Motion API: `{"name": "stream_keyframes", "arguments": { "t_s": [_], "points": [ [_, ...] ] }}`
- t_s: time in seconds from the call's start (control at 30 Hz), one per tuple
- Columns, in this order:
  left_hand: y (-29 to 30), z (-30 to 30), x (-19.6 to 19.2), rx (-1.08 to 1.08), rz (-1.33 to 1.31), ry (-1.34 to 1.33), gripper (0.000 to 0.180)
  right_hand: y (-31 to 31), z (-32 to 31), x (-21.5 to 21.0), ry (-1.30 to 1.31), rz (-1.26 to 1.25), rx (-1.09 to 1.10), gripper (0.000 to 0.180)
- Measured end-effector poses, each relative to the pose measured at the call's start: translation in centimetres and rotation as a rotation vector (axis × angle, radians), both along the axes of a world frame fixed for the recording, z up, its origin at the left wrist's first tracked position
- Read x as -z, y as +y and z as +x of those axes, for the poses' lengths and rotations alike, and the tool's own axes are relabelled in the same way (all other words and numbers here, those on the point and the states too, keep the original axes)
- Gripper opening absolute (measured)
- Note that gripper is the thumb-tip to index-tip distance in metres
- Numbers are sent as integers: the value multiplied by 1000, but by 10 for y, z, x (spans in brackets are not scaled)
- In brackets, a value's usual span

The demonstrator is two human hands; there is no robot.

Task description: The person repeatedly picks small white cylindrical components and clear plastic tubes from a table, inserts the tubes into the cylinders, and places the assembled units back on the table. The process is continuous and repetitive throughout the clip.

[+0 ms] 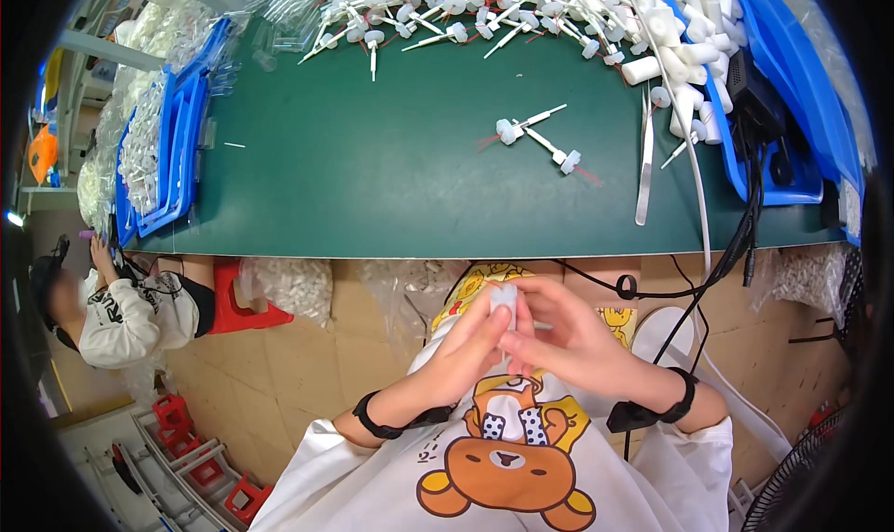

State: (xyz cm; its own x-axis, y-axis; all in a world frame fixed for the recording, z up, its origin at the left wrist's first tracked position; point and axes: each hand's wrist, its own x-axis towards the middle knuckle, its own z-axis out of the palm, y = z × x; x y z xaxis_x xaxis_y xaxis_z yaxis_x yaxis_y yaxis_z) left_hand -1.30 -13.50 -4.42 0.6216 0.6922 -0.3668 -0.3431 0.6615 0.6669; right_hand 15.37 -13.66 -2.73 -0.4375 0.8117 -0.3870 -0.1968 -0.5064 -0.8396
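Note:
Just past the table's near edge, in front of my chest, both hands meet around a small white plastic cylinder [504, 298]. My left hand [468, 339] pinches it, thumb along its near side. From the other side my right hand [570, 334] curls in, its thumb and fingertips closed at the cylinder's lower part. Fingers hide much of the piece. On the green table beyond lie two white stemmed parts with round translucent collars and thin red wires, one part [507, 131] behind the other part [568, 161]. Metal tweezers [644, 164] lie to their right.
A heap of similar stemmed parts [456, 8] spans the table's far side. White cylinders [684, 99] pile up by a blue bin [810, 85] and black cables [742, 215] at right. Blue trays [186, 150] stand at left. Another person [140, 313] sits far left.

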Motion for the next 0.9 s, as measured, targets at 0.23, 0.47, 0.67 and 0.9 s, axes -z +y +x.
{"name": "stream_keyframes", "arguments": {
  "t_s": [0.23, 0.47, 0.67, 0.9],
  "points": [
    [8, 9, 33, -135, 18, 5, 26, 12, -33, 23, 122, -200, 220, 38],
    [2, 40, 22, -403, -58, 93, 25, 20, -32, 27, -47, -131, 255, 20],
    [-2, 56, 19, -528, -87, 25, 22, 25, -22, 33, -47, -116, 247, 18],
    [8, 23, 12, -276, -134, 174, 22, 20, -41, 24, 181, -298, 388, 16]
  ]
}}
